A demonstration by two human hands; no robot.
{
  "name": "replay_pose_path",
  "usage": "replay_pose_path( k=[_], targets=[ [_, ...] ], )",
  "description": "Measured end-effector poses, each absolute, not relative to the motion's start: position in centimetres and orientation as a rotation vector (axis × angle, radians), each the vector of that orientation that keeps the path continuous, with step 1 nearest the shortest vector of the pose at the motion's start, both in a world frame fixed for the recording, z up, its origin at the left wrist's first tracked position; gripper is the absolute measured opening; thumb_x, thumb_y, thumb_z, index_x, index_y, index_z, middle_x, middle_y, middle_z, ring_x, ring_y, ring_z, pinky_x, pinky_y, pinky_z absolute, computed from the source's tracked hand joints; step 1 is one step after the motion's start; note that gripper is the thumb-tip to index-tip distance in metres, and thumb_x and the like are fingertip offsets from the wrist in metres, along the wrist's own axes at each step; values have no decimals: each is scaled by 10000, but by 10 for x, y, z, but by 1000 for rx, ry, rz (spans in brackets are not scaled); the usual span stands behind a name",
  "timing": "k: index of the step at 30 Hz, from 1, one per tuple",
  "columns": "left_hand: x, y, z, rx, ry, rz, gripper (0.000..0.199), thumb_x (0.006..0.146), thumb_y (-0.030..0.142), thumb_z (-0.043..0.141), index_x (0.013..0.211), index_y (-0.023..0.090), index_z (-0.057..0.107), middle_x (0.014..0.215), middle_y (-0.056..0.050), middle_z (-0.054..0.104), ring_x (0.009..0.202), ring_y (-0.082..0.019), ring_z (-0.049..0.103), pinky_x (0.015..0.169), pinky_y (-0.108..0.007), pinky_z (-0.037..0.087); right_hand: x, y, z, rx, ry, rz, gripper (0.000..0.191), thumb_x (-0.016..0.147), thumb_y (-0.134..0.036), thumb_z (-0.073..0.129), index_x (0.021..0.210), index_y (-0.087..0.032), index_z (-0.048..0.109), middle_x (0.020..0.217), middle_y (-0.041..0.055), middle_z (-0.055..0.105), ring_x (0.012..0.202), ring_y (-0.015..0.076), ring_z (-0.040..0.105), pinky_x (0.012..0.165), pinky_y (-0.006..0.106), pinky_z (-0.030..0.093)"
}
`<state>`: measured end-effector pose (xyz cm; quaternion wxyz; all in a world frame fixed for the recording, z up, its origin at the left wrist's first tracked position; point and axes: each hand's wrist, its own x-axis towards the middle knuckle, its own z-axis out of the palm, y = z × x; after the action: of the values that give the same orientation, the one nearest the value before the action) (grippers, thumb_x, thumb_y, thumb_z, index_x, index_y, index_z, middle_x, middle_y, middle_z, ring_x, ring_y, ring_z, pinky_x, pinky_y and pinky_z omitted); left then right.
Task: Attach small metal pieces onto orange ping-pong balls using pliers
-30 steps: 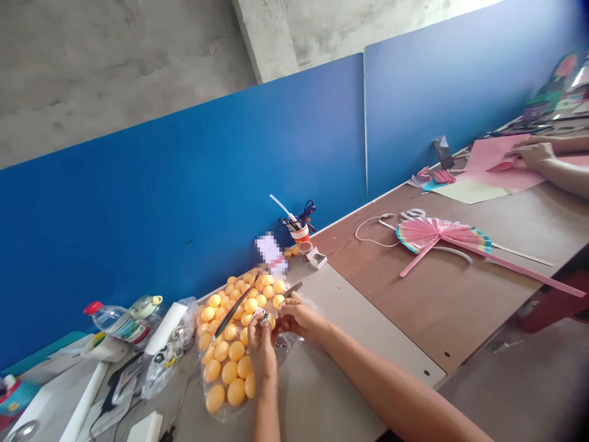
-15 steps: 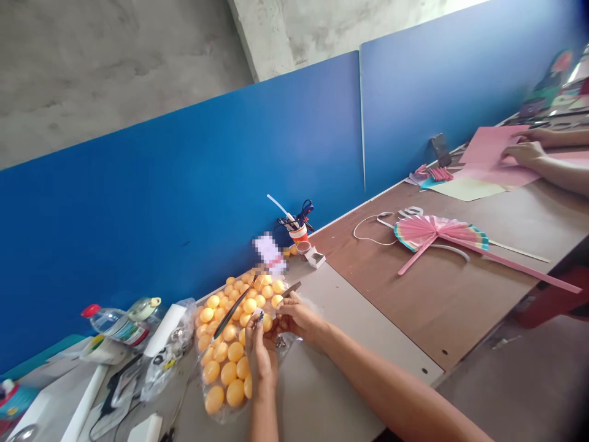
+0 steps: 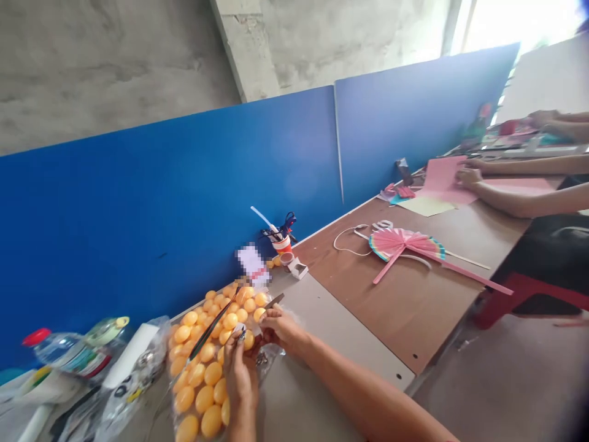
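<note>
My left hand [image 3: 242, 374] is closed, its thumb and fingers pinching a small whitish, shiny piece [image 3: 242, 331]. Close beside it, my right hand [image 3: 283, 329] has its fingers bent together; what they grip is mostly hidden. A dark flat strip [image 3: 276, 300] sticks out past its knuckles, and I cannot tell whether it is held. Under and left of both hands lies a clear plastic bag of orange balls [image 3: 213, 372]. A long, thin dark strip [image 3: 214, 325] rests across the bag. Small shiny bits [image 3: 261, 359] show just below my right hand.
A cup of tools [image 3: 281, 244] and a small white box [image 3: 298, 269] stand by the blue partition [image 3: 184, 202]. On the right lies a pink paper fan [image 3: 405, 244]. Another person's hands [image 3: 470, 175] hold pink paper [image 3: 444, 178]. Bottles [image 3: 69, 353] crowd the left.
The view has swung, so the table things sit further left and lower, and more of the right side shows. My hands keep nearly the same pose over the bag.
</note>
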<state>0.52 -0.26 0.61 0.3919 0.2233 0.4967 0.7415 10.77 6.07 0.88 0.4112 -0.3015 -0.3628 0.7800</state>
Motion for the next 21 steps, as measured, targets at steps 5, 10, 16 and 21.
replay_pose_path(
  k=[5,10,16,21],
  targets=[
    [6,-5,8,500,1199,1884,428,589,371,786,935,220,585,825,0,707,668,-199,698,702,-357,551,114,68,11,-906,-1132,1686,109,694,-205,560,653,-213,460,511,-76,465,485,92,431,547,230,361],
    [6,-7,8,497,1171,1899,429,639,350,778,998,224,581,894,-8,707,725,-205,725,740,-350,553,127,75,15,-1249,-1462,1136,74,729,-140,527,682,-193,507,679,-14,565,661,138,506,611,243,341],
    [1,-5,0,553,1237,1898,429,657,312,766,1034,231,578,901,-8,690,717,-189,704,747,-349,550,135,71,18,-1621,-1874,753,174,819,-155,537,934,-178,665,1067,103,691,968,228,624,795,306,377],
    [2,-6,-2,592,1266,1897,418,679,345,765,1048,239,599,930,-15,687,691,-174,683,694,-330,556,139,69,19,-1764,-2026,597,304,860,-221,571,1149,-164,647,1208,162,667,1138,287,615,882,360,392]
  ],
)
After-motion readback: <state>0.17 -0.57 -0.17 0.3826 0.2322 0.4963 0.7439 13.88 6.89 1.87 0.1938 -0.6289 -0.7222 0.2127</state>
